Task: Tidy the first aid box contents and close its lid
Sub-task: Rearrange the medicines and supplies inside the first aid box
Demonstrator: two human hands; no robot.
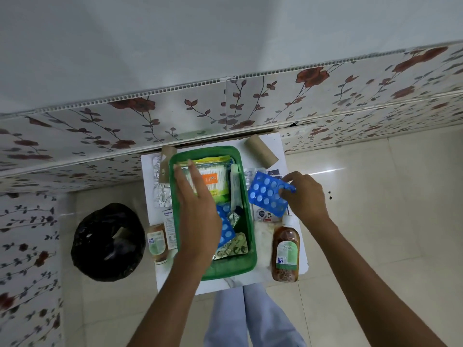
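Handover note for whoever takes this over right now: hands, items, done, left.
Left hand: open, flat, over the green box, holding nothing.
Right hand: pinching a blue blister pack just outside the box's right rim.
In the box: cotton swab pack, white tube, another blue pack, foil strips.
Still out on the white table: two brown bottles, foil strips left of the box, two cardboard rolls.
Left: load the loose medicines, close the lid; no lid in view.
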